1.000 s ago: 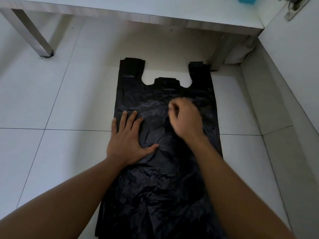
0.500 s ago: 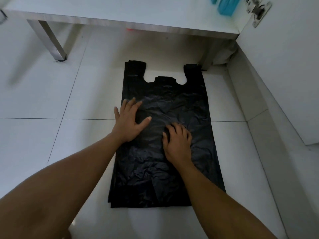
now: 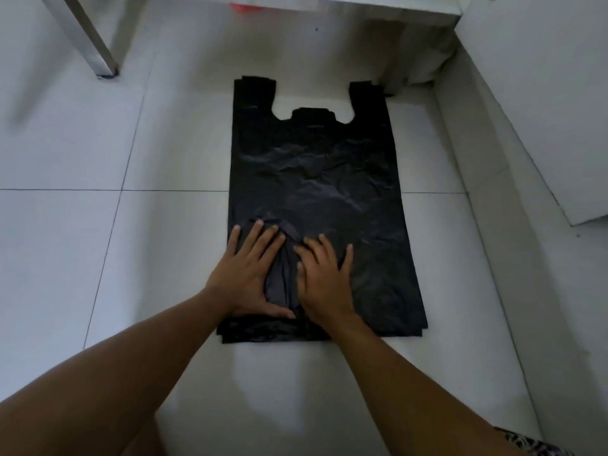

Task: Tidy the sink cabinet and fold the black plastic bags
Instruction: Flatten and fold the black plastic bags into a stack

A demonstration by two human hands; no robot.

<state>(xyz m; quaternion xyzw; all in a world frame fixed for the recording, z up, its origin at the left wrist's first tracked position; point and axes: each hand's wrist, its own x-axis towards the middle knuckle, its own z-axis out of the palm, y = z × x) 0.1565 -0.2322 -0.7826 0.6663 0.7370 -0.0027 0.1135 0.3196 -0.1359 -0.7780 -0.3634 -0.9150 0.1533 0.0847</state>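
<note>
White floor tiles [image 3: 98,258] carry the black plastic bag [image 3: 316,179], flat with its handles [image 3: 253,93] far, while the left hand [image 3: 246,278] and right hand [image 3: 324,281] press its near end with straight, ungrasping fingers, where uneven pushing could bunch the slippery film.

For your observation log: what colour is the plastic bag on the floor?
The bag is black; the head view shows it best.
</note>
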